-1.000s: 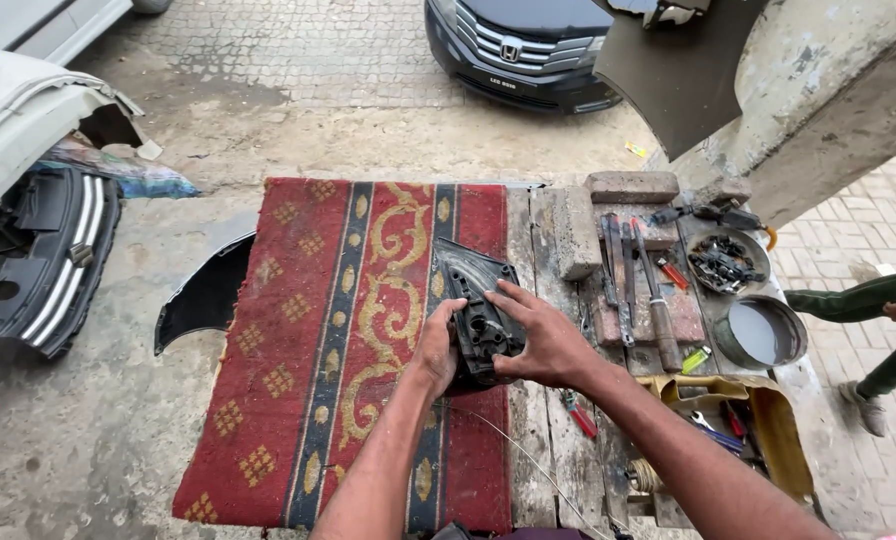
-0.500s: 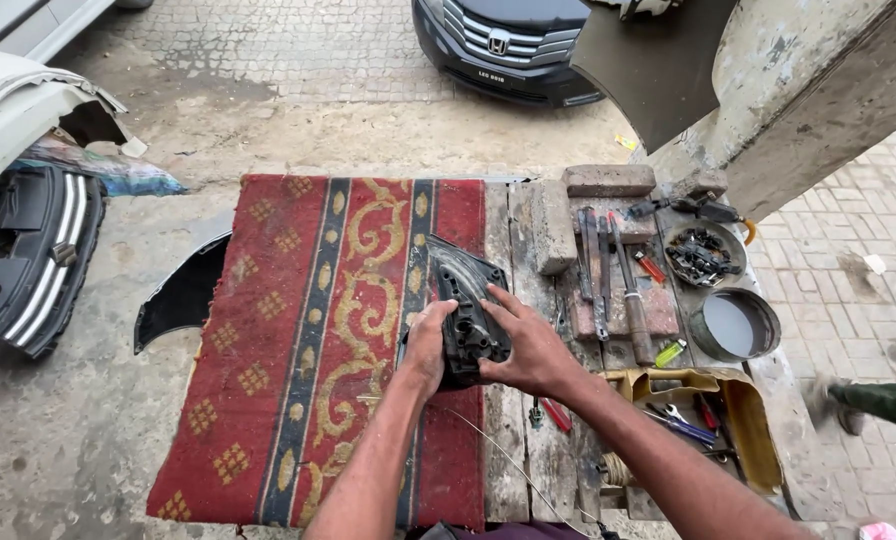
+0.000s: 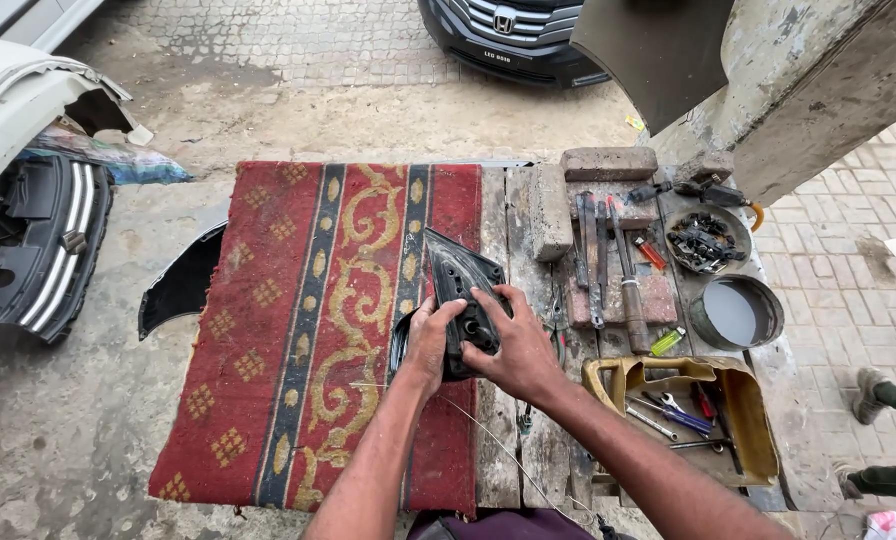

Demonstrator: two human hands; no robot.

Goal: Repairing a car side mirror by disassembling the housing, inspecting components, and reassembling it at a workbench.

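Note:
Both my hands hold a black plastic car part (image 3: 460,283), pointed at its far end, over the right side of a red patterned rug (image 3: 298,330) on a wooden workbench. My left hand (image 3: 429,345) grips its near left edge. My right hand (image 3: 513,345) lies over its right side, fingers pressing on the top. A thin wire (image 3: 488,440) trails from under the part toward me.
Bricks (image 3: 608,163), files and a screwdriver (image 3: 608,265), a bowl of black parts (image 3: 706,242), a round tin (image 3: 736,312) and a yellow tool tray (image 3: 738,420) fill the bench's right side. A detached bumper (image 3: 38,250) lies left, a dark car (image 3: 513,35) ahead, someone's shoes (image 3: 868,385) at right.
Both hands keep hold of the black part; it has tilted slightly, its point now further from me. A person's leg at the right has moved away.

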